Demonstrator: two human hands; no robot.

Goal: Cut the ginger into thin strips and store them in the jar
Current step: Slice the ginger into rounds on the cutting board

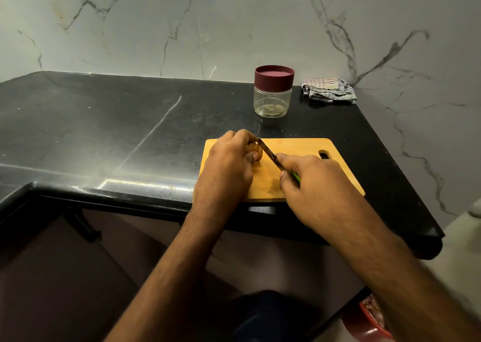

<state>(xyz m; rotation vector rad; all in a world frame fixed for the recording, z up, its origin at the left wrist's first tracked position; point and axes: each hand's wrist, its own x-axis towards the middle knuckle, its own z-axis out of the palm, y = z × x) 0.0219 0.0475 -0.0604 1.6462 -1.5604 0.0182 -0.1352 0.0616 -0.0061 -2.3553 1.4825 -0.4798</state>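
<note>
The small tan knob of ginger [253, 151] sits on the pale wooden cutting board [307, 149], pinned under the curled fingers of the left hand [229, 164]. It is likely light, firm and knobbly, so it could roll; it is best held from above, fingertips tucked. The right hand [309, 177] grips the green-handled steel knife [270, 156], blade against the ginger. Behind the board, the clear plastic jar with a maroon lid [273, 91] stands capped and appears empty.

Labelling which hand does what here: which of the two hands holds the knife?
The right hand grips the knife by its green handle, blade at the ginger. The left hand holds the ginger instead.
</note>
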